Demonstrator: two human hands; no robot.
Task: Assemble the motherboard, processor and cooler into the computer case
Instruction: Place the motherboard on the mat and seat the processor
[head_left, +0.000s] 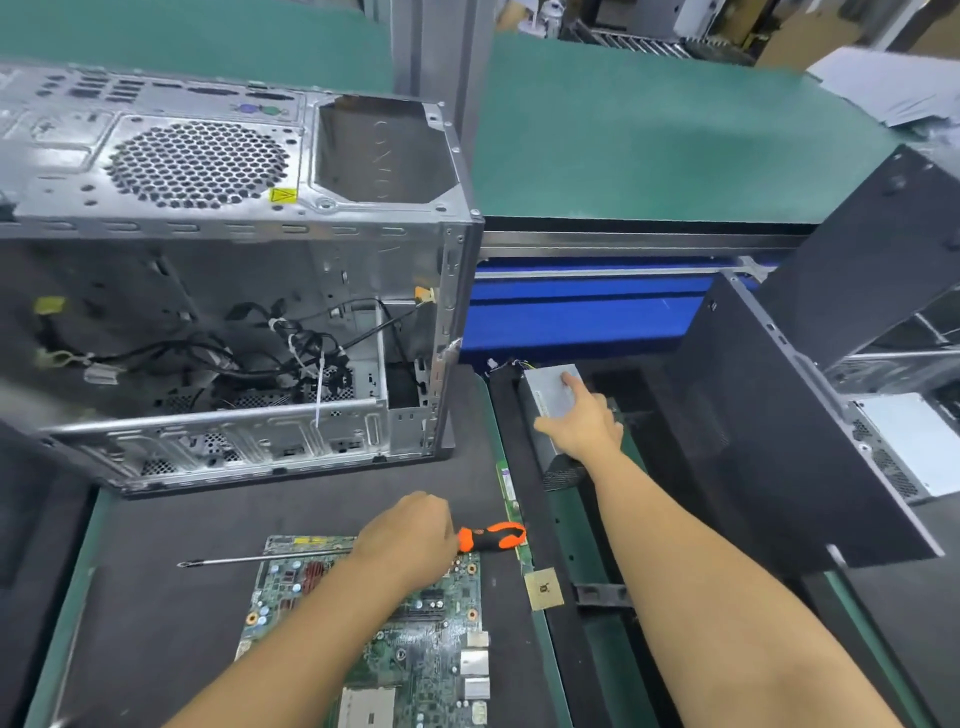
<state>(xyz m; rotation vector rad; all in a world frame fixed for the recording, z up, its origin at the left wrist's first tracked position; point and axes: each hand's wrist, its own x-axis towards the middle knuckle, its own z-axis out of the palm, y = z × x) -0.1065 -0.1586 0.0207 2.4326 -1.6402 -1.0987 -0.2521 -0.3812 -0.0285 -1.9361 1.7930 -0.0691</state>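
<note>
Two hands were working well apart. My left hand (410, 535) was curled round the screwdriver (493, 538). The orange-and-black handle end stuck out to the right, and the shaft ran leftward across the far edge of the motherboard (431, 623). The board lay flat on the dark mat (171, 545) directly under that hand, its long axis pointing away from me toward the computer case (234, 322). The case's open side faced me, with loose cables inside.

My right hand (582, 415) rested palm down on a silver power supply (553, 389) off to the right. Its index finger was straight and its thumb spread, but I could not tell whether the other fingers gripped the box.

A small gold square, probably the processor (543, 587), lay just beside the board's right edge. I saw no cooler.

I judged the left hand nearer the board. The strip of mat between board and case gave room to slide it forward, though the cables crowded the case floor.
</note>
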